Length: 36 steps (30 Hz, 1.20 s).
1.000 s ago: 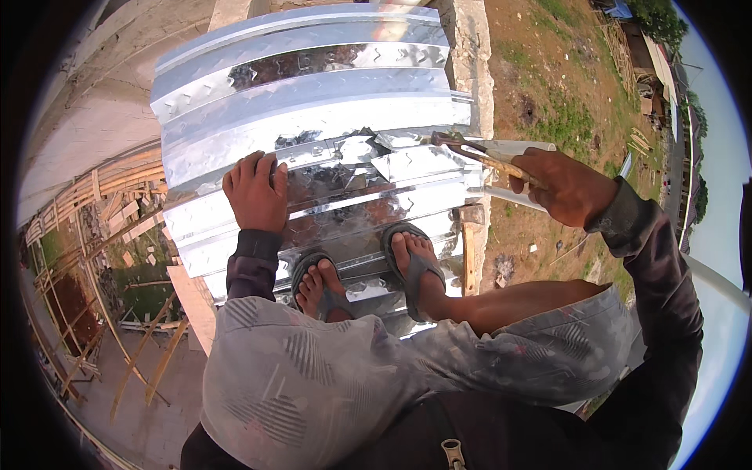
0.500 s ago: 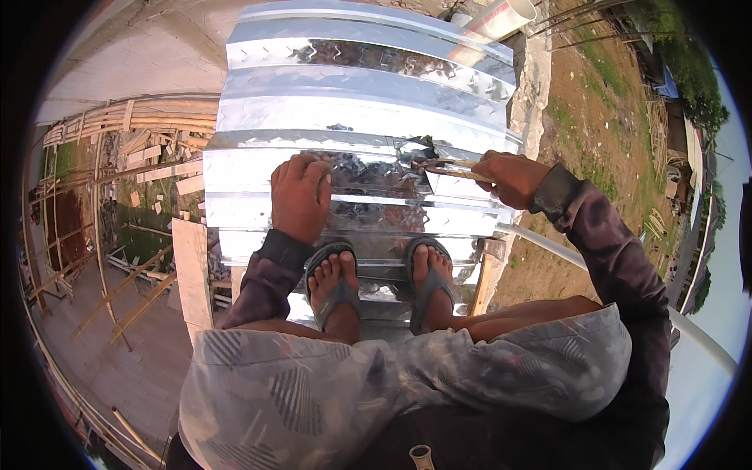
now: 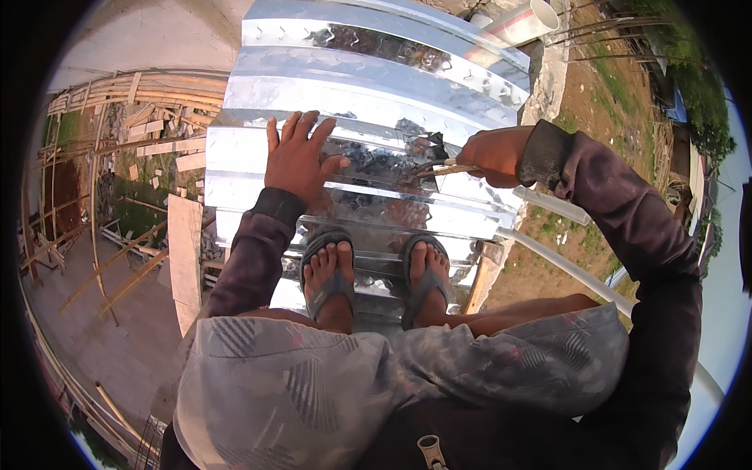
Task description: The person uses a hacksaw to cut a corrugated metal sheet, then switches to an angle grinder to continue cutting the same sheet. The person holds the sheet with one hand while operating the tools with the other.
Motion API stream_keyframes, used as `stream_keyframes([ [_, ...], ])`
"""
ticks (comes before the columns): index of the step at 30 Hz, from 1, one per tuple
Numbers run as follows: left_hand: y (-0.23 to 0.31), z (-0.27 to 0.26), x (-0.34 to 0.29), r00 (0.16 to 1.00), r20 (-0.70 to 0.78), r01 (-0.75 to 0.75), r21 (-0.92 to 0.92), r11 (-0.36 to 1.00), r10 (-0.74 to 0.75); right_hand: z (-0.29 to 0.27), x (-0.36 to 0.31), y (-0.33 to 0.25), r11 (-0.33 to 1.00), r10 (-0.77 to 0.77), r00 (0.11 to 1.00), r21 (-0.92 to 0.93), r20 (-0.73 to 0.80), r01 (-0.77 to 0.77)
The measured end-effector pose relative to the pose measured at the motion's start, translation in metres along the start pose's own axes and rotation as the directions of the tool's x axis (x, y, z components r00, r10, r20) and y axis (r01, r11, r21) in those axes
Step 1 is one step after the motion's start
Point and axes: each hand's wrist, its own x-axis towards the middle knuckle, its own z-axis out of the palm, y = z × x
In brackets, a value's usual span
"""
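Observation:
Shiny ribbed metal decking (image 3: pixel 368 66) lies under my feet and both hands. On one of its ribs my left hand (image 3: pixel 299 157) rests flat, fingers spread, holding nothing. My right hand (image 3: pixel 495 157) is closed around the handles of a two-handled pincer-like tool (image 3: pixel 440 167); whether it is pincers or snips I cannot tell. The tool's head meets the decking beside a dark, bent metal flap (image 3: pixel 435 147). My hand hides part of the handles.
Both my sandalled feet (image 3: pixel 333 286) stand on the decking. A white plastic pipe (image 3: pixel 533 23) lies at the far right, over a rough concrete edge (image 3: pixel 548 86). Bamboo poles and boards (image 3: pixel 185 266) are lower down at left; grassy ground (image 3: pixel 595 117) lies below right.
My left hand has moved forward, and its fingers have spread out flat. My right hand has shifted slightly forward, the wrist turning over the tool. The view has shifted slightly.

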Motion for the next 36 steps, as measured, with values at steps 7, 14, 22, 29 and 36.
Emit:
stream_keyframes([
  [7,-0.001,0.001,0.0,0.997,0.033,0.07,-0.045,0.997,-0.068,0.005,-0.034,-0.102,0.986,0.154,0.977,-0.046,-0.149,-0.163],
  [14,0.011,-0.003,0.016,0.998,0.014,0.067,-0.194,0.979,-0.066,0.012,0.01,-0.073,0.947,-0.289,0.884,0.026,-0.368,0.321],
  [22,0.099,-0.018,0.016,0.934,-0.018,-0.065,-0.991,0.12,0.358,-0.039,-0.017,-0.166,0.934,0.241,0.95,-0.22,-0.197,-0.283],
  [29,0.076,-0.021,-0.001,0.859,0.138,0.079,-0.987,0.138,0.493,-0.056,-0.089,-0.068,0.904,0.048,0.604,0.292,-0.796,0.312],
  [36,0.022,0.036,-0.03,0.941,-0.063,0.092,-0.898,-0.431,0.332,0.033,-0.089,-0.016,0.551,0.453,0.412,0.611,-0.791,0.568],
])
